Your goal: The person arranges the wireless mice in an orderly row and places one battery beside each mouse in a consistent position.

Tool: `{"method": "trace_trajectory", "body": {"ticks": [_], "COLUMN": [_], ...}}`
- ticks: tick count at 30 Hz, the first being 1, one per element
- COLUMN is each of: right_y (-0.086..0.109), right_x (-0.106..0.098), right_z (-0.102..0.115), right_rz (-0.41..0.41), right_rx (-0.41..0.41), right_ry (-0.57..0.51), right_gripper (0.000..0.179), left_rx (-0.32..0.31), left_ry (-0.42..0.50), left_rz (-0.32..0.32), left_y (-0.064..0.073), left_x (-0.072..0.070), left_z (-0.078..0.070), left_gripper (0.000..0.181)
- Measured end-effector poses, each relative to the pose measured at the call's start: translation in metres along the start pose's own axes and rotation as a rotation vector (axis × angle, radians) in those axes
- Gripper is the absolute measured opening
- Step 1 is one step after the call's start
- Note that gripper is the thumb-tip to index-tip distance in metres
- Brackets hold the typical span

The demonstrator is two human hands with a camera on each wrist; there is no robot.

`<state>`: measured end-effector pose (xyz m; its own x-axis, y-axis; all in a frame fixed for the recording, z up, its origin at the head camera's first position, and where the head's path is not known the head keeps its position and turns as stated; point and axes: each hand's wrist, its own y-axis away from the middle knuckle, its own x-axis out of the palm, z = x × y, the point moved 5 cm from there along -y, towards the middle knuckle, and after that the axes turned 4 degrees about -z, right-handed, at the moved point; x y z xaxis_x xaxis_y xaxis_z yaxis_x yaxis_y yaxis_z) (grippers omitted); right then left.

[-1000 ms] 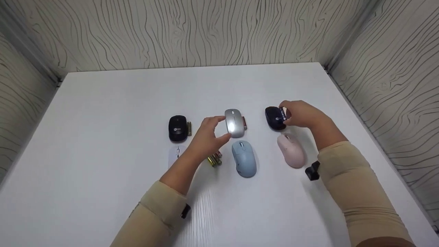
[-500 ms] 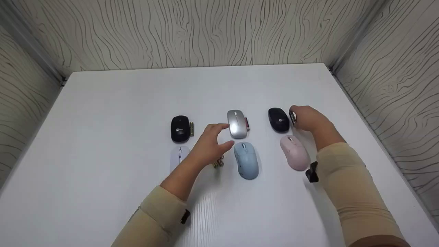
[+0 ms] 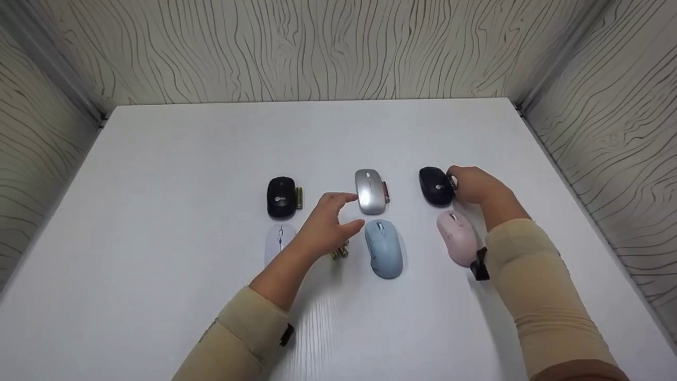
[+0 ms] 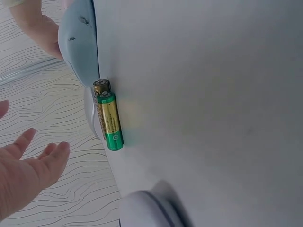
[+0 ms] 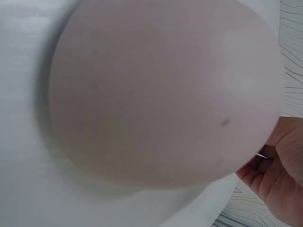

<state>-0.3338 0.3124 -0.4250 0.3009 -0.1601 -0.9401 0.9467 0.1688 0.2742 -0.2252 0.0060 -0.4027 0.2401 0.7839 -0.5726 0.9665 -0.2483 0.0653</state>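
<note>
My right hand (image 3: pixel 477 185) pinches a dark battery (image 3: pixel 453 183) right at the right edge of a black computer mouse (image 3: pixel 436 186). Most of that battery is hidden by the fingers. In the right wrist view a pink mouse (image 5: pixel 165 94) fills the picture and covers part of the hand. My left hand (image 3: pixel 325 227) hovers with fingers and thumb spread and holds nothing. Its fingertips come close to a silver mouse (image 3: pixel 370 193) and a light blue mouse (image 3: pixel 384 250). Beneath it lie loose batteries (image 3: pixel 339 252); a green-and-gold battery (image 4: pixel 111 123) shows in the left wrist view.
Another black mouse (image 3: pixel 281 198) lies to the left, with gold batteries (image 3: pixel 299 198) along its right side. A white mouse (image 3: pixel 277 244) is partly behind the left forearm. A red battery (image 3: pixel 385 191) sits beside the silver mouse. Patterned walls (image 3: pixel 296 53) border the white table (image 3: pixel 185 185).
My right hand first drew back rightward from the black mouse with the battery, then brought it back against the mouse's side. The left hand lowered slightly, and the head view shifted a little.
</note>
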Motion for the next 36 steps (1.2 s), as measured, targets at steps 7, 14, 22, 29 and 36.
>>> {"method": "trace_trajectory", "body": {"ticks": [7, 14, 22, 29, 36], "right_y": [0.003, 0.006, 0.009, 0.013, 0.015], "right_x": [-0.001, -0.005, -0.006, -0.011, -0.008], "right_z": [-0.001, 0.002, 0.000, -0.004, -0.010], "right_rz": [0.006, -0.003, -0.018, -0.036, -0.016], "right_rx": [0.005, 0.008, 0.007, -0.025, -0.005], "right_ry": [-0.014, -0.038, -0.022, -0.022, -0.028], "right_gripper": [0.044, 0.047, 0.053, 0.058, 0.058], "left_rx": [-0.010, -0.001, -0.014, -0.010, -0.016], "left_ry": [0.006, 0.014, 0.010, -0.012, -0.014], "left_rz": [0.003, -0.003, 0.007, 0.010, 0.012], "left_y": [0.000, 0.001, 0.001, 0.001, 0.002], "left_x": [0.001, 0.000, -0.001, -0.003, -0.003], "left_z": [0.001, -0.002, -0.002, -0.002, -0.001], "left_gripper": [0.051, 0.052, 0.052, 0.052, 0.052]}}
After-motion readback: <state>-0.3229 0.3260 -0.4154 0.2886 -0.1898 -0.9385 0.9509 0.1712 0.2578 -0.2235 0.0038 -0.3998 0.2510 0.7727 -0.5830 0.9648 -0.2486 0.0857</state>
